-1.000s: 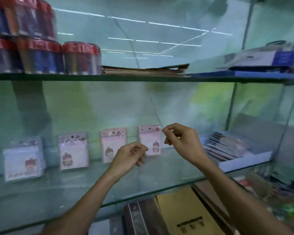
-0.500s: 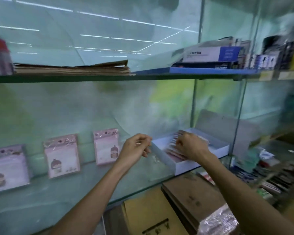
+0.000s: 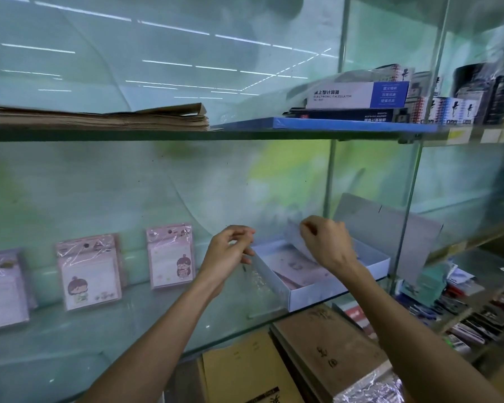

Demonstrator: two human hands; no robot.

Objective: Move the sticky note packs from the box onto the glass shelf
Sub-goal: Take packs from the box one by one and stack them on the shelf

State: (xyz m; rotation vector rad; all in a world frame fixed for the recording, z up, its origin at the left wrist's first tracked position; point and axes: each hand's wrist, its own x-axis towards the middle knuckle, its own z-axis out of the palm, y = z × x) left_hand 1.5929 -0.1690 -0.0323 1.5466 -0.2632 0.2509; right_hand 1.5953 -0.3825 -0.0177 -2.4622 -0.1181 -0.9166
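Note:
Three pink sticky note packs lean upright against the back wall on the glass shelf: one, a second and a third at the left edge. A shallow white box sits at the shelf's right end, its lid up behind it, with more packs lying inside, blurred. My right hand hovers over the box and pinches a blurred pack by its top. My left hand floats by the box's left corner, fingers loosely curled and holding nothing.
The upper shelf carries a pile of brown paper and calculator boxes. A glass divider post stands right of the box. Brown and yellow notebooks lie below the shelf, and small stationery fills the right side.
My view swung right, away from the row of packs. My right hand went from the fourth pack into the box and has risen out of it pinching a pack. My left hand followed beside the box.

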